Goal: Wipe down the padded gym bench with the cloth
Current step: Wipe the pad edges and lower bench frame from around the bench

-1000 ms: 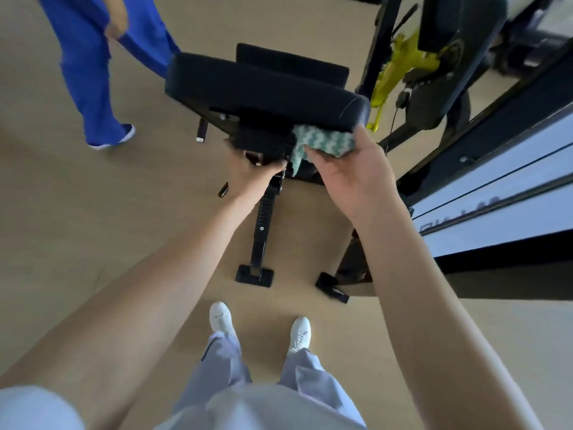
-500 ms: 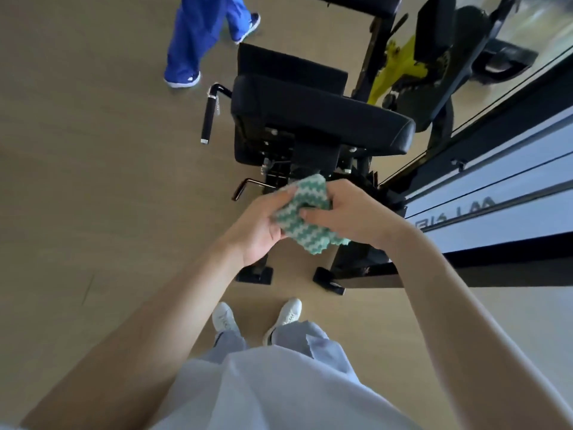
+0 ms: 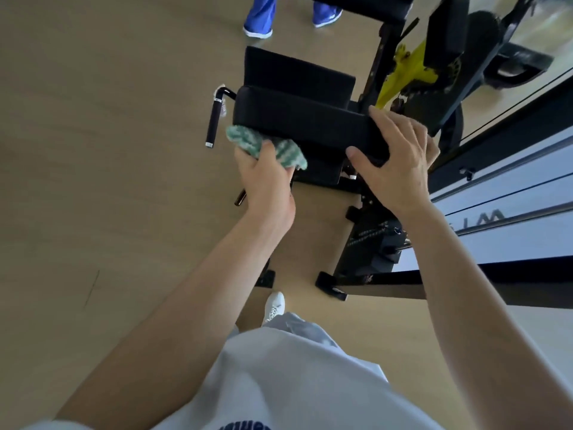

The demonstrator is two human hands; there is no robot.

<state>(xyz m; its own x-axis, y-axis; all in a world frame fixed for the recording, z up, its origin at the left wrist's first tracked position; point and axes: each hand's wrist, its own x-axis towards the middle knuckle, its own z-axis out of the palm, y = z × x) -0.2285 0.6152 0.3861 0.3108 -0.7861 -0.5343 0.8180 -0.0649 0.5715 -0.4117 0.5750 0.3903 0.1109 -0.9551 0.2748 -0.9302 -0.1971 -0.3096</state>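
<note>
The black padded gym bench [image 3: 304, 122] runs crosswise in front of me, its long axis going from its near left corner toward its right end. The green-and-white zigzag cloth [image 3: 242, 138] is bunched against that near left corner, at the lower front edge. My left hand [image 3: 266, 184] grips it, fingers [image 3: 268, 150] curled into the fabric. My right hand [image 3: 400, 162] clamps the bench's right end, thumb on the front face, fingers over the top. The wipe should therefore travel rightward along the bench, I judge. A black side handle with a chrome tip [image 3: 214, 119] hangs just left of the bench.
</note>
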